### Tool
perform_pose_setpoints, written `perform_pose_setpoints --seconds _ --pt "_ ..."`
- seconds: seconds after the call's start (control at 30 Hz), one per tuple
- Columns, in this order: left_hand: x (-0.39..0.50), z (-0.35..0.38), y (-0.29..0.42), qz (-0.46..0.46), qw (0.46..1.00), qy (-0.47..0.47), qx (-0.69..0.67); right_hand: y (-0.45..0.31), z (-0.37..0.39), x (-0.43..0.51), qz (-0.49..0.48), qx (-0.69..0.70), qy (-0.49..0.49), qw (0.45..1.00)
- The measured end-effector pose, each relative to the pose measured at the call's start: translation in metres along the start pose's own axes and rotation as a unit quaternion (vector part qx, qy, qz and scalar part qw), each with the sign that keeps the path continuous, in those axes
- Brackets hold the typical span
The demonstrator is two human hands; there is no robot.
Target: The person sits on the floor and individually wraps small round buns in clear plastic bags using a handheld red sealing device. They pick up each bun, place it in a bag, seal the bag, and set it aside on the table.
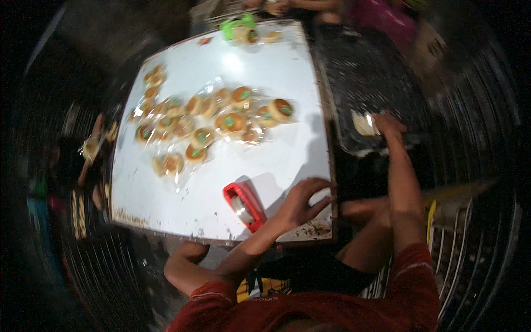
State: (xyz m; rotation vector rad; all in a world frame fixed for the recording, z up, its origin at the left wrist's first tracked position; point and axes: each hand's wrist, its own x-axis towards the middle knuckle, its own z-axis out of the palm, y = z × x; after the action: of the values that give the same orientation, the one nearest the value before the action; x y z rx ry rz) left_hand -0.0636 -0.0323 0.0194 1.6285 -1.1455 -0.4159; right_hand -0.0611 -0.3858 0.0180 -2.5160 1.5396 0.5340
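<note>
My left hand [306, 202] rests near the right front corner of a white-topped table [174, 199]. Its thumb and fingers are spread, with nothing between them. Beside that wrist lies a red tape dispenser [245, 207] with a roll of tape in it. My right hand [389, 124] reaches over a large dark tray [361, 83] to the right of the table. Its fingers close on a pale packet [365, 123] that is blurred, so its contents are unclear. Many small round buns [230, 122] with browned tops and green marks, in clear plastic bags, are scattered over the table's middle and left.
A bright green plastic object [237, 27] and a few bagged buns [251, 36] sit at the far edge. Another person's hands [277, 6] show beyond it. At the left, another person's hand holds a bagged bun [90, 148]. A magenta object [383, 18] stands at the upper right.
</note>
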Motion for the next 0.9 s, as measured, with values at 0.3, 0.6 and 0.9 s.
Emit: perform_pose_setpoints --seconds 0.3,0.6,0.9 --pt "-0.146 -0.225 -0.163 -0.214 0.806 0.516 0.196 -0.161 0.224 -0.131 -0.614 0.204 0.049 0.761" --pt "-0.236 -0.585 -0.358 -0.444 0.571 0.623 0.297 -0.217 0.250 -0.181 -0.470 0.161 0.200 0.845" --pt "-0.117 -0.619 -0.440 -0.276 0.880 0.365 -0.126 -0.219 0.253 -0.188 -0.438 0.160 0.276 0.841"
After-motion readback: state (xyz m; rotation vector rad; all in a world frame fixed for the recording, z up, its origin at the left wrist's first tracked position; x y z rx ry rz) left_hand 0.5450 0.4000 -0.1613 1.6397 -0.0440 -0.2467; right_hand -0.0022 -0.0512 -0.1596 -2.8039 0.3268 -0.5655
